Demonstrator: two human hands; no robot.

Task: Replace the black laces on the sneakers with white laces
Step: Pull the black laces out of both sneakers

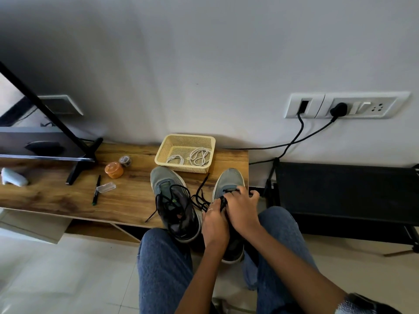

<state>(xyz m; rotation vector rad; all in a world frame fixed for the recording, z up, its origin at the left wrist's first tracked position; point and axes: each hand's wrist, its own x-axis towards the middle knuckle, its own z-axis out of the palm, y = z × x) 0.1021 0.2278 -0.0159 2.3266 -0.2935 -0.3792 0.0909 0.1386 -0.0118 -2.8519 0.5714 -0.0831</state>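
Two grey sneakers stand toes-away on the wooden table's right end. The left sneaker (174, 205) has a loose black lace (199, 196) trailing over it and across the table. Both hands rest on the right sneaker (229, 180). My left hand (214, 223) pinches the black lace at that shoe's tongue. My right hand (241, 207) covers the eyelets, its fingers on the same lace. Behind the shoes, coiled white laces (199, 157) lie in a yellow basket (163, 152).
On the wooden table (127, 200) lie a pen (96, 190), a clear plastic case (106, 188), an orange jar (114, 169) and a small tape roll (125, 160). A monitor stand (77, 164) occupies the left. A black rack (344, 191) stands right, with cables to wall sockets (340, 107).
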